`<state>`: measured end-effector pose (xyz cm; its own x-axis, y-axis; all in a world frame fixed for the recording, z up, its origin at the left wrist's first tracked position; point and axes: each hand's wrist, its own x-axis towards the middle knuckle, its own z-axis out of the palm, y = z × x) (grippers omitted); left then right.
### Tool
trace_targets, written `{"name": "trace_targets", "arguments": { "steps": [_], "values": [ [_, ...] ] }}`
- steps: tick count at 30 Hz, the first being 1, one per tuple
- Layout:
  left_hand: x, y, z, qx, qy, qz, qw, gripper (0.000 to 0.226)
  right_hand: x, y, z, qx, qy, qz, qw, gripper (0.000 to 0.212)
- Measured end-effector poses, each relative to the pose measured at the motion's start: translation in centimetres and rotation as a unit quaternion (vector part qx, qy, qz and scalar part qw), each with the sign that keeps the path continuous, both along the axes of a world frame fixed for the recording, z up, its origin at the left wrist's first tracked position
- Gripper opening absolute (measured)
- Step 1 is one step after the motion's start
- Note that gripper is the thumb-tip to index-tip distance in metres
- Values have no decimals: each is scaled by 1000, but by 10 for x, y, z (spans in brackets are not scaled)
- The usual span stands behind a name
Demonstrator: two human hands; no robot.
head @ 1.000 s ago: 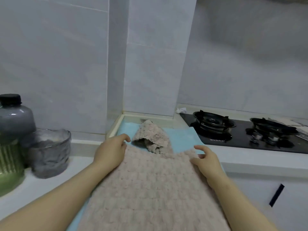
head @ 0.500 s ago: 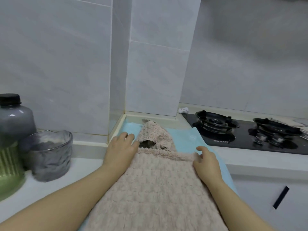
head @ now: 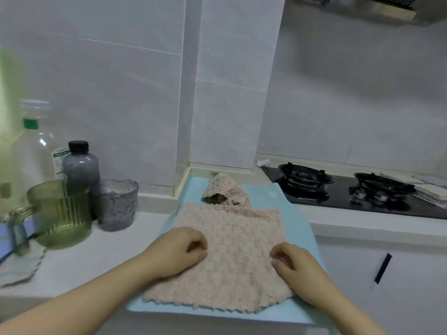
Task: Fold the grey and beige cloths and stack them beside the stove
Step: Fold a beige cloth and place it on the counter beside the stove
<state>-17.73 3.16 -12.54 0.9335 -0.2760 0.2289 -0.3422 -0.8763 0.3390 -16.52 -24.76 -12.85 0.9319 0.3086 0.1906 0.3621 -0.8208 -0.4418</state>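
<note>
A fluffy beige cloth [head: 229, 240] lies spread flat on a light blue mat [head: 298, 213] on the counter, just left of the black gas stove [head: 338, 197]. Its far end is bunched into a raised hump [head: 225, 188] with a dark hollow underneath. My left hand [head: 179, 250] rests on the left half of the cloth, fingers curled and pinching the fabric. My right hand [head: 297, 264] does the same on the right half. I see no grey cloth near my hands.
A green ribbed cup [head: 60, 213], a grey glass [head: 116, 206], a dark bottle [head: 81, 163] and a clear bottle [head: 36, 141] stand at the left. Pale folded cloths [head: 430, 189] lie right of the stove. Tiled walls close the back.
Both hands have drawn back from the cloth's far edge toward me, onto its middle, and their fingers have curled. My view has tilted and pulled back.
</note>
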Motion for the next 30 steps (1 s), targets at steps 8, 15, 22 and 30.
{"name": "trace_targets", "arguments": {
  "steps": [8,15,22,30],
  "values": [
    [-29,-3,-11,-54,-92,31,994,16,-52,5,-5,-16,-7,62,998,12],
    [-63,4,-15,-9,-24,-4,1000,25,-57,11,-10,-23,-38,25,999,47],
    [-79,0,-8,10,26,11,1000,45,-61,23,-14,50,-82,-40,995,16],
    [-81,3,-2,-110,17,74,991,19,-59,34,-12,0,-93,-108,990,5]
  ]
}}
